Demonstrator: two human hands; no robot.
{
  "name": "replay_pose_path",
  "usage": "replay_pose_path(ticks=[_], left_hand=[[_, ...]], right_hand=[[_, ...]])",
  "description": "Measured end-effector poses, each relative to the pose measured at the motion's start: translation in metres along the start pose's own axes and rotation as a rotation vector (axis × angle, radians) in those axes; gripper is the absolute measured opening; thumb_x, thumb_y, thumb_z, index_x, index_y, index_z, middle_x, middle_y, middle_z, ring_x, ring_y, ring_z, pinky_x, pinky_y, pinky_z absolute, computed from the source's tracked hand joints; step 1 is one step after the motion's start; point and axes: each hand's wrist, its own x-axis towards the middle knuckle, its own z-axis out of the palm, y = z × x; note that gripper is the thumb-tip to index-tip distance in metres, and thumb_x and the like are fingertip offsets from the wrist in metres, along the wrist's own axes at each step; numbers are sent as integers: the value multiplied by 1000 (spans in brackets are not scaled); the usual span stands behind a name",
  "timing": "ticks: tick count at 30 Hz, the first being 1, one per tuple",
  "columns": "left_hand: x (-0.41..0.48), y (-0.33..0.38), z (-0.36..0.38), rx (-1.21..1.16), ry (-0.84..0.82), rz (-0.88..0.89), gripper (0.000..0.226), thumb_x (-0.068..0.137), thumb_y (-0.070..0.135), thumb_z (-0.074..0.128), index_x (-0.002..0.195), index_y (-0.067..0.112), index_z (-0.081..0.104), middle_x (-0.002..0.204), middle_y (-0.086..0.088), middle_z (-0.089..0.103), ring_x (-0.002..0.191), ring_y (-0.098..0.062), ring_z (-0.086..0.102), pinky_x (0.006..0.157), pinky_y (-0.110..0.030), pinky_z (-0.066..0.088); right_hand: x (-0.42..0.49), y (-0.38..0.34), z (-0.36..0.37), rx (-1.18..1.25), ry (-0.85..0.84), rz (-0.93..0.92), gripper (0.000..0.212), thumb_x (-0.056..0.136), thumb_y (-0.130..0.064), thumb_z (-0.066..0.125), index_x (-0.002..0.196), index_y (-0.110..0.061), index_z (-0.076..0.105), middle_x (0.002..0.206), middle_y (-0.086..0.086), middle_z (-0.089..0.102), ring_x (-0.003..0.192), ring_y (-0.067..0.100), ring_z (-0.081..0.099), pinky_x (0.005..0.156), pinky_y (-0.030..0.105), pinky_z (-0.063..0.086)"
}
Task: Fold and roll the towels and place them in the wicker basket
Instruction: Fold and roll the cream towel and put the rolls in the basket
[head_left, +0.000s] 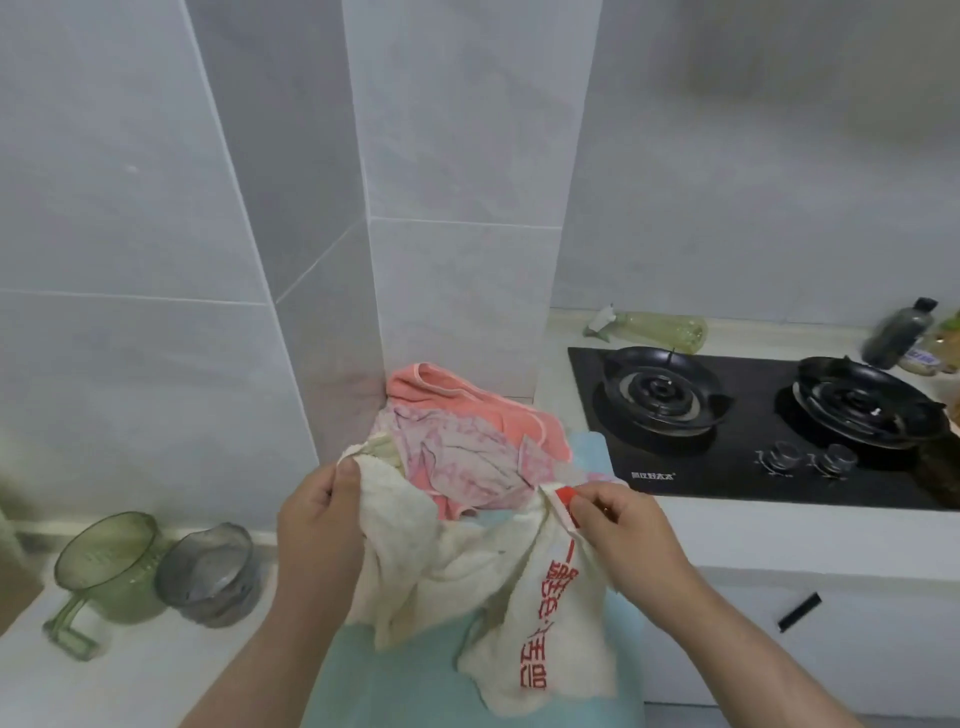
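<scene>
Currently early stage. Left hand (317, 525) pinches one top corner of the cream towel (457, 566); right hand (623, 530) pinches the other, at the red-trimmed edge. The towel hangs crumpled between them, near centre, over a light blue cloth (415, 686). Not yet folded or rolled. Just beyond, a coral towel (467, 405) and a pink patterned towel (457, 457) lie heaped, unfolded. Wicker basket not in view; nothing visibly placed.
</scene>
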Motion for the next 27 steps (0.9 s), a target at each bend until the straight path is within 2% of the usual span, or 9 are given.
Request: replay_pose_path(ticks=[3, 5, 7, 11, 14, 16, 19, 22, 27], left_hand=[[-7, -46, 7, 73, -100, -43, 36, 99, 33, 48, 81, 4, 59, 72, 2, 54, 71, -18, 50, 68, -34, 38], [-18, -68, 9, 18, -259, -96, 27, 95, 37, 52, 118, 29, 62, 105, 23, 64, 96, 3, 61, 91, -30, 42], [-35, -94, 4, 22, -348, -73, 65, 81, 50, 58, 141, 43, 32, 129, 39, 42, 118, 20, 43, 108, -25, 32], [-66, -131, -19, 527, -543, 335, 86, 62, 67, 60, 135, 70, 16, 149, 39, 11, 134, 23, 15, 108, -9, 19], [-59, -153, -21, 807, -583, 661, 92, 66, 55, 74, 141, 63, 22, 162, 15, 8, 137, 9, 19, 103, -21, 33], [-47, -157, -18, 878, -564, 785, 67, 69, 33, 80, 129, 45, 51, 156, -8, 32, 129, -16, 46, 89, -34, 51], [-35, -141, -16, 927, -411, 835, 25, 72, 25, 50, 90, 25, 67, 137, -5, 54, 112, -26, 57, 75, -34, 54], [-29, -126, -16, 840, -254, 860, 33, 76, 29, 43, 84, 15, 72, 124, -2, 64, 107, -20, 57, 80, -27, 43], [-39, -82, -26, 382, -51, 493, 32, 88, 35, 56, 83, 4, 62, 79, -15, 62, 77, -29, 55, 68, -37, 42]], right_hand=[[-5, 48, 21, -9, 8, -9, 12, 94, -17, 61, 86, -21, 70, 75, 0, 66, 66, 3, 56, 62, 13, 42], [-9, 76, 37, 44, 85, 51, 10, 91, -21, 65, 95, -28, 59, 81, -3, 63, 65, 3, 56, 61, 15, 43], [-12, 101, 48, 49, 176, 63, 17, 89, -25, 68, 89, -26, 51, 80, -4, 61, 70, 12, 58, 62, 24, 44], [-22, 135, 62, 47, 166, -13, 14, 87, -21, 69, 77, -27, 60, 75, -5, 63, 67, 13, 56, 59, 19, 43], [-27, 142, 65, 96, 63, -89, 13, 87, -21, 69, 94, -32, 67, 91, -19, 69, 83, 2, 62, 69, 14, 44], [-30, 144, 65, 81, 2, -139, 25, 84, -19, 72, 103, -36, 67, 99, -25, 69, 93, -3, 63, 75, 13, 45], [-34, 145, 68, -16, -97, -185, 46, 79, -20, 77, 112, -47, 60, 105, -30, 66, 97, -7, 62, 80, 14, 48], [-36, 148, 72, -234, -108, -241, 48, 80, -23, 72, 112, -54, 53, 99, -33, 65, 93, -11, 58, 74, 10, 45], [-51, 131, 57, -190, 63, -324, 40, 80, -8, 63, 102, -42, 66, 93, -34, 64, 91, -14, 57, 72, 3, 39]])
